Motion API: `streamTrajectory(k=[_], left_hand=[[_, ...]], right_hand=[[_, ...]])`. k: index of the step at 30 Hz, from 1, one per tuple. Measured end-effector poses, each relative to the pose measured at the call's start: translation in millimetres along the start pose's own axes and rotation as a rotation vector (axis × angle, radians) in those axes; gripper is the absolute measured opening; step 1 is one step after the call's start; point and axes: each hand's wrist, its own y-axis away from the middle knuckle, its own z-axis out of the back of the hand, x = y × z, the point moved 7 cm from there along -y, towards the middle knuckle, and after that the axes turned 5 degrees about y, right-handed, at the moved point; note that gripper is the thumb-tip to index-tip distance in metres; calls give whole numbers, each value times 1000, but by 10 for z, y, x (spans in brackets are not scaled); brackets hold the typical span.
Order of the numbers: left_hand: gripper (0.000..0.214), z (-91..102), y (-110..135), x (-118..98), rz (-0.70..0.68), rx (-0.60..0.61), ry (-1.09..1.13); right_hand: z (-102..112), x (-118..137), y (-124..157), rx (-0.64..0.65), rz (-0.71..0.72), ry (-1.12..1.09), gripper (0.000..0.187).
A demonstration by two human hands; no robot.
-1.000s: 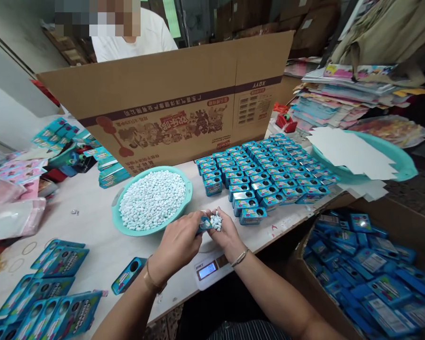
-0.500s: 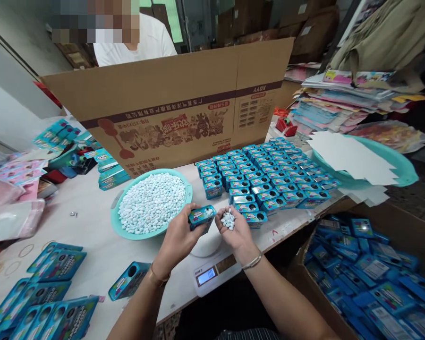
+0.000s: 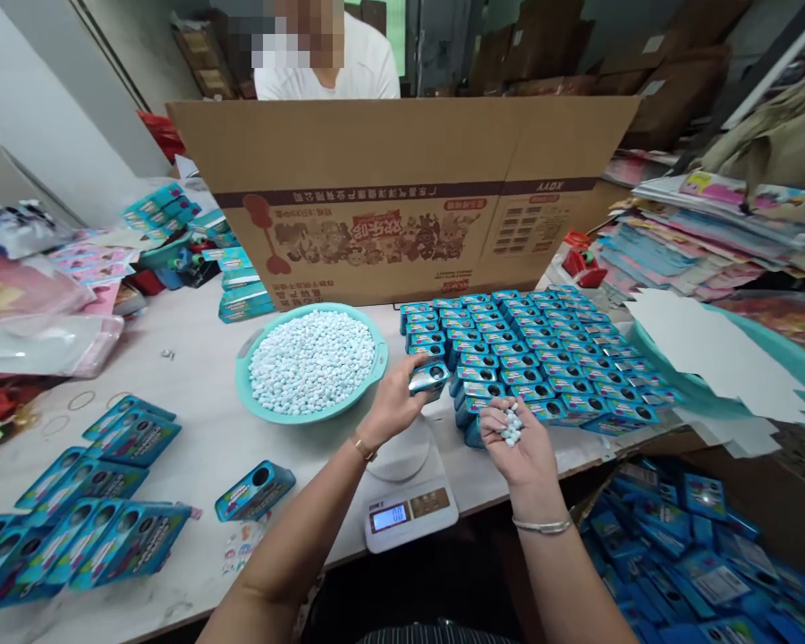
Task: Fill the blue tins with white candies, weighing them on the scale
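Now left hand (image 3: 402,394) is moving its gripped box (image 3: 429,379) away from right hand (image 3: 524,445), to box rows (image 3: 531,361) beside its fingertips; right fingers are cupping candies (image 3: 512,428). Filling's likely yielding to placing.

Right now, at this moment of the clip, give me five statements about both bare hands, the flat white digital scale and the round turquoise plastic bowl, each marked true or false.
1. The right hand cups small pale pellets. True.
2. The left hand holds a red tape dispenser. False: the left hand holds a small glossy blue box.
3. The flat white digital scale reads 0.0. True.
4. The round turquoise plastic bowl is filled with blue boxes. False: it is filled with pale pellets.
5. The large brown cardboard carton stands beyond the bowl, as seen from the wearer. True.
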Motion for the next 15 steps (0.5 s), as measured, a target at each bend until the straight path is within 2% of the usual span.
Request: streamTrajectory(k=[2, 6, 9, 12, 15], left_hand=[[54, 128, 185, -5, -7, 13, -25], [59, 290, 611, 149, 56, 36, -92], [75, 363, 820, 113, 33, 44, -120], [104, 616, 894, -142, -47, -99, -159], [108, 943, 918, -353, -62, -276, -142]], right_hand=[[35, 32, -1, -18, 18, 6, 19], [79, 10, -30, -27, -18, 20, 16], [60, -30, -32, -11, -53, 24, 15], [21, -40, -5, -21, -37, 27, 17], [-14, -59, 33, -62, -21, 30, 23]])
